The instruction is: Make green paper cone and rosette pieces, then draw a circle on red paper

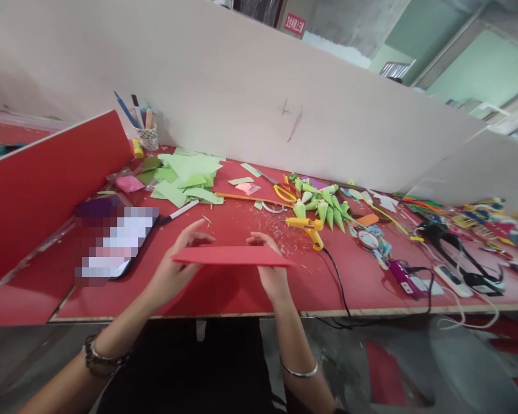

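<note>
A flat red sheet [231, 256], seen almost edge-on, is held level above the red table between my two hands. My left hand [180, 265] grips its left end, with the thumb below and the fingers curled behind it. At the right end, my right hand [271, 267] grips the sheet in the same way. Whether it is one sheet or a stack, I cannot tell. Right of my right hand lies a yellow hot glue gun [308, 230]. A white marker with a black cap [179, 213] lies beyond my left hand.
Light green paper pieces [190, 172] are heaped at the back left, near a pen cup [147, 137]. Green paper cones [323, 206] cluster behind the glue gun. A phone [123, 241] lies at left, beside a red divider [56, 190]. A purple power strip [403, 279] and cables lie right.
</note>
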Tool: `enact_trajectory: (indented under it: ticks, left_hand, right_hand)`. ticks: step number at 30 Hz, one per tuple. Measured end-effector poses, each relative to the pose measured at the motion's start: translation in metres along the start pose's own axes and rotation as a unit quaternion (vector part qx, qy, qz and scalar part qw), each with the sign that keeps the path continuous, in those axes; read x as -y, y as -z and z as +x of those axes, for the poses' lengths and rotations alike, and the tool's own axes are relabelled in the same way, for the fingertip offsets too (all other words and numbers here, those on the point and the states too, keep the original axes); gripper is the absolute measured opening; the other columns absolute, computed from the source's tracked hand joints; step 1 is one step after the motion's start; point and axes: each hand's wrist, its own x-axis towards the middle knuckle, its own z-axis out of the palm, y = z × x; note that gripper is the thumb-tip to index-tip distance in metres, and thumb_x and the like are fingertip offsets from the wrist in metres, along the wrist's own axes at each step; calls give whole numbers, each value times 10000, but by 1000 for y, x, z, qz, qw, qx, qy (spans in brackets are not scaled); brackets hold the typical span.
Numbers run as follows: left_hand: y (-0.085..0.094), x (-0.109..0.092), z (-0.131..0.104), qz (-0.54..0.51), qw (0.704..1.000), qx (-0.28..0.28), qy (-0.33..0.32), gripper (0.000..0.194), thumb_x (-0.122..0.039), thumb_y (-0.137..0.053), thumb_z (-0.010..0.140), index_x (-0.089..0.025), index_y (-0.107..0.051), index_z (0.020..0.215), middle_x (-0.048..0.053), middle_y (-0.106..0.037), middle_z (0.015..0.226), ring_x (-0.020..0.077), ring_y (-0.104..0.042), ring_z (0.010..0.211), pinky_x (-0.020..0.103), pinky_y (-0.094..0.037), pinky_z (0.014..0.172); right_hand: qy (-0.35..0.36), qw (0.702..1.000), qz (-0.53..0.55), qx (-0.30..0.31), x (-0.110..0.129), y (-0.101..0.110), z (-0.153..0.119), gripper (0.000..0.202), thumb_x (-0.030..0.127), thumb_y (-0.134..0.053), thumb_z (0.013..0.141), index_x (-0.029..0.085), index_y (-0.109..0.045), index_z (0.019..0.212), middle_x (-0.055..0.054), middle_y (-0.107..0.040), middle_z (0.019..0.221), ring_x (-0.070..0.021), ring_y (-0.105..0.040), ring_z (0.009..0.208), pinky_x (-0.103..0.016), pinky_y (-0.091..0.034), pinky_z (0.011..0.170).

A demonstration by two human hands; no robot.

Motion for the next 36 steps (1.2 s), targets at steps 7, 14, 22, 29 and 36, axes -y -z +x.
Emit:
enact_trajectory:
  ticks: [7, 14, 22, 29, 36]
  left_hand:
    - [6, -1, 2, 10, 999, 38, -1, 393, -349, -439, 812, -221, -427, 1183, 68, -598, 1041, 206, -556, 987, 338, -458, 849]
    - [-1, 6, -3, 108, 994, 20, 24, 309, -393, -412, 839, -158, -566, 967, 70, -657, 938, 207, -590, 899, 321, -470, 814]
    - [-2, 19, -6, 96, 986, 110, 74, 357, -422, -448, 810, -181, -624, 1007, 64, -663, 1054, 233, -594, 973, 328, -458, 851]
    - [8, 9, -14, 11, 959, 213, 188, 478, -481, -378, 830, -184, -679, 606, 11, -696, 672, 174, -621, 743, 258, -438, 789]
    - [35, 12, -17, 62, 944, 253, 203, 481, -461, -435, 807, -180, -490, 422, -25, -516, 401, 115, -499, 460, 217, -390, 558]
  right_hand:
    - [2, 1000, 8, -25, 1, 2, -1, 213, 241, -487, 767, 189, -544, 965, -33, -577, 888, -146, -555, 802, -255, -437, 696]
    - [-15, 992, -96, -79, -6, 1, -7, 401, 368, -554, 762, 207, -242, 569, 77, -220, 544, -75, -238, 488, -219, -253, 481]
    - [-49, 993, -56, -95, -11, 0, -5, 327, 363, -586, 734, 201, -346, 581, 84, -262, 515, -73, -259, 472, -217, -274, 485]
    - [-62, 989, 120, -56, -11, -2, -6, 153, 303, -599, 736, 193, -602, 843, -11, -646, 836, -144, -582, 818, -274, -432, 781]
    - [-144, 980, 134, 3, -16, 5, -13, 268, 330, -629, 712, 201, -614, 946, -39, -665, 995, -195, -604, 946, -328, -462, 830]
